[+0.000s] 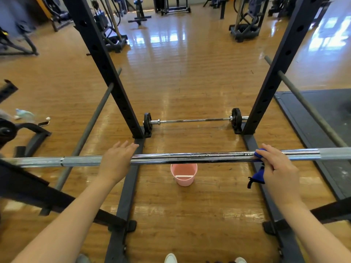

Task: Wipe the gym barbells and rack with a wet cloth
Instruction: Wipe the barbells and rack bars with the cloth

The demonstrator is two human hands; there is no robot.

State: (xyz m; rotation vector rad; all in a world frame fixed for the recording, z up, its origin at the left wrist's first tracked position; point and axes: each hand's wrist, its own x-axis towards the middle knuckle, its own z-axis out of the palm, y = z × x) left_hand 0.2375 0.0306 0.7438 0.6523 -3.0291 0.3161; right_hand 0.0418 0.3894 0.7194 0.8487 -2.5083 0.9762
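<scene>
Fingers of my right hand [276, 168] clamp the blue wet cloth [258, 174] round the long chrome barbell [190, 157] to wipe it; my left hand [115, 160] rests open on top, steadying.

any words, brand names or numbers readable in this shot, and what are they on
None can be read.
Black weight plates on the short barbell on the floor: any raised lettering is too small and blurred.
Pink plastic bucket: a white strip, no text visible.
Long chrome barbell and blue cloth: no markings visible.
Black steel rack upright: only holes, no numbers visible.
</scene>
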